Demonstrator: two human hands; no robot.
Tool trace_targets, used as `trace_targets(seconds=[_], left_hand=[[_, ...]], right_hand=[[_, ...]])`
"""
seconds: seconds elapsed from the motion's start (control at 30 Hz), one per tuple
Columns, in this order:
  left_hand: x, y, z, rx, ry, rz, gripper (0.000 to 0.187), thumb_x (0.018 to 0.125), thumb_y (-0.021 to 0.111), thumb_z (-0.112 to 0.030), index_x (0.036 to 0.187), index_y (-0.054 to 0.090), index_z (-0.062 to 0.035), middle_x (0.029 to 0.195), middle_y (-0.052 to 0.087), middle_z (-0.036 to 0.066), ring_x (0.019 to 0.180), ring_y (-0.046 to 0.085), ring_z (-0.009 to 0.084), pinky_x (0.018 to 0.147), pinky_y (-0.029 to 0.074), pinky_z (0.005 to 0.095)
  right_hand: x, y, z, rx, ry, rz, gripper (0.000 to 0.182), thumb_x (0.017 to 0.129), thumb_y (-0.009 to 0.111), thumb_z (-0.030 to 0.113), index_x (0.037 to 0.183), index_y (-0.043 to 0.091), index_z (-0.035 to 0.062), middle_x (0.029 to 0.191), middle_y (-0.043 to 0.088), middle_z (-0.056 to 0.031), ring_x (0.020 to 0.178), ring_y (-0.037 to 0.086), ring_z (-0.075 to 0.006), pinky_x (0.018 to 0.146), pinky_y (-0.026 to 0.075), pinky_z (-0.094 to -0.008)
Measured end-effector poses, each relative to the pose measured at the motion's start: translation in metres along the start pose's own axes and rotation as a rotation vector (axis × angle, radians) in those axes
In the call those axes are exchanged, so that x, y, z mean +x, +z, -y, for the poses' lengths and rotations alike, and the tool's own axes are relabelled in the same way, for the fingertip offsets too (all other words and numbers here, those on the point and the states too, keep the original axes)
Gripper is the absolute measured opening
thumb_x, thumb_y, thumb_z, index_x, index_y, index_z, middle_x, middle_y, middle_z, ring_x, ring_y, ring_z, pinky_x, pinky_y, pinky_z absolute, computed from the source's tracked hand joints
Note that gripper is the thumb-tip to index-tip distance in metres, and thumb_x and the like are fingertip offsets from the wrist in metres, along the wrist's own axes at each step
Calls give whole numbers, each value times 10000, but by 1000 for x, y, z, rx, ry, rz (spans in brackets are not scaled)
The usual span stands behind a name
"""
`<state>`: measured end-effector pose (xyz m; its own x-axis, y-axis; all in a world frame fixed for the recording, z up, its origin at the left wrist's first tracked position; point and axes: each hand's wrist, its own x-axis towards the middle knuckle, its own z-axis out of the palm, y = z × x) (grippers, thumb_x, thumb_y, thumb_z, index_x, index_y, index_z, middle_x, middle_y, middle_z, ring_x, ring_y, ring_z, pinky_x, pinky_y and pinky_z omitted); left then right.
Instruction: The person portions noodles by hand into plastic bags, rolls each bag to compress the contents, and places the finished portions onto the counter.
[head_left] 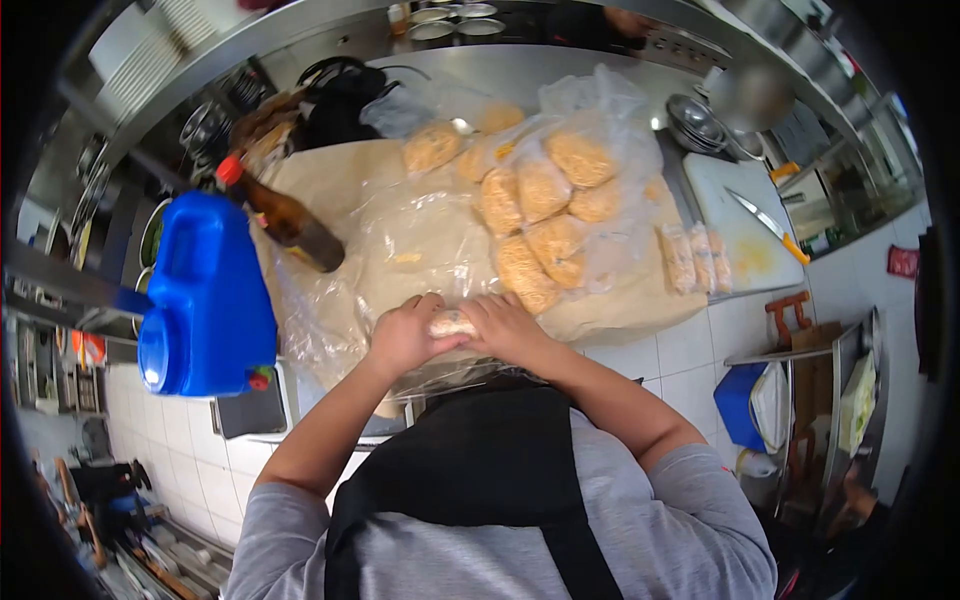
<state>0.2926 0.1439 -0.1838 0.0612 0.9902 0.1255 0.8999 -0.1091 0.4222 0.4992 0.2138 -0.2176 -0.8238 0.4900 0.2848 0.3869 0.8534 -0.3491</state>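
At the near edge of the work surface, my left hand [405,335] and my right hand [508,332] close around a short roll of pale orange, grainy food in plastic film [453,324]. The fingers curl over it from both sides, and its ends are hidden under them. A sheet of transparent plastic film [425,235] lies wrinkled just beyond, with a small orange scrap on it. To the right of the film, several bagged lumps of orange shredded food [555,250] sit in a pile. Three finished-looking wrapped rolls [697,259] lie side by side farther right.
A big blue jug [205,300] and a brown bottle with a red cap [285,218] stand on the left. On the right, a white cutting board [735,215] carries a knife with a yellow handle [768,228]. Metal bowls [695,122] are behind it. Brown paper [630,315] covers the surface.
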Motion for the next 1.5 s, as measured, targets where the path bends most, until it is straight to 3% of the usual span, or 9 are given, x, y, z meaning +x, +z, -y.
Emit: trace_targets(seconds=[0.27,0.37,0.43,0.8,1.03,1.1,1.2,1.4,1.5], left_hand=[[96,-2,-144,-248,325,339,622,714,845,-462,1140,566,-104,957,697,139,884,689,367,776,548,440],[127,11,-187,-169,527,81,679,719,851,-404,1244,542,-103,1138,641,162,1003,652,372,866,523,446],[140,7,-216,-185,459,-417,744,718,860,-330,1334,513,-100,1289,534,172,1092,602,368,920,498,452],[170,37,-233,31,363,-133,541,799,776,-273,1296,577,-197,1096,586,111,915,641,315,798,517,424],[170,19,-216,-243,366,-130,107,850,721,-101,942,688,-56,875,655,112,828,654,296,728,527,376],[170,-2,-210,-340,372,-119,82,863,705,-73,937,682,-43,884,662,111,819,649,283,724,520,364],[165,-40,-197,-501,361,-92,28,906,662,-32,930,660,-17,866,642,85,805,618,220,743,494,326],[138,-119,-162,-769,444,-296,113,938,662,-129,925,607,-30,1140,556,91,1055,505,185,920,403,299],[111,-156,-167,-674,437,-294,146,916,689,-146,899,595,-35,1001,589,89,946,537,206,904,404,324]], right_hand=[[-128,-98,-30,-14,153,-220,665,716,810,243,1298,515,117,1185,572,-125,1071,564,-321,857,439,-456],[-166,-113,-66,-42,395,-417,580,751,771,195,1278,536,129,1145,589,-156,1041,580,-355,838,457,-473],[-174,-116,-93,-47,548,-564,533,776,744,176,1268,544,131,1109,602,-174,1005,599,-375,820,471,-480],[-123,-138,-173,-326,1139,-153,412,857,693,259,1167,522,48,1080,626,-190,891,696,-354,717,583,-436],[-91,-232,-136,-144,842,-39,516,812,760,241,1260,537,113,1245,583,-139,1085,646,-323,830,548,-454],[-77,-232,-133,-225,202,-266,441,786,785,236,1189,632,140,1316,569,-96,1232,532,-329,968,462,-455],[-43,-232,-128,79,-24,-263,284,790,784,255,1022,687,124,1324,565,-64,1293,447,-308,1029,378,-478],[7,-296,-92,99,-141,-258,235,796,782,267,912,704,78,1293,573,-65,1271,454,-316,1045,371,-467],[27,-302,-42,204,-247,-255,221,809,776,260,915,714,76,1299,568,-66,1268,453,-320,1063,354,-462]])
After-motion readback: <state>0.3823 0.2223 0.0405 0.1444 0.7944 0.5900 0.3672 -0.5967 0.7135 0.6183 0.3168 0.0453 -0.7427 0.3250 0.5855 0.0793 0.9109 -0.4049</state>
